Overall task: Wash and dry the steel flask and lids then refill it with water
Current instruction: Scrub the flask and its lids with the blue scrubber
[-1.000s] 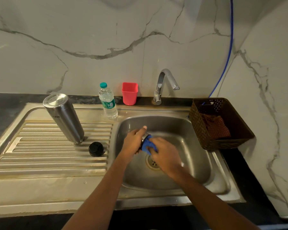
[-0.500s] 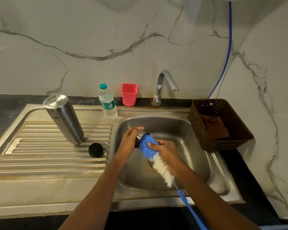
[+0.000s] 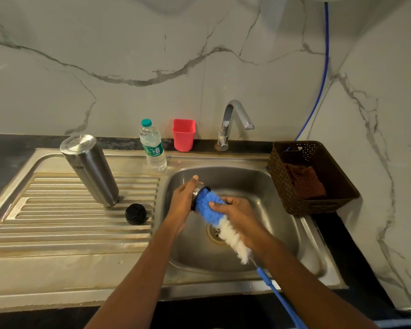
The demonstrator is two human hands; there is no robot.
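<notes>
Staying over the sink (image 3: pixel 285 233) as before, left grip (image 3: pixel 183 203) clasps the round steel lid (image 3: pixel 197 191); right grip (image 3: pixel 240 212) squeezes the fluffy blue-white brush (image 3: pixel 233 238) into it. Cylindrical flask (image 3: pixel 90 169) stands left of the sink.

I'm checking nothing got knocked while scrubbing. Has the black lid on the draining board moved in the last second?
No. The black lid lies where it was, just right of the base of the steel flask on the draining board.

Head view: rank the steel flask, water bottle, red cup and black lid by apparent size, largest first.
1. steel flask
2. water bottle
3. red cup and black lid: look alike; the cup stands farther back, so unranked.
</notes>
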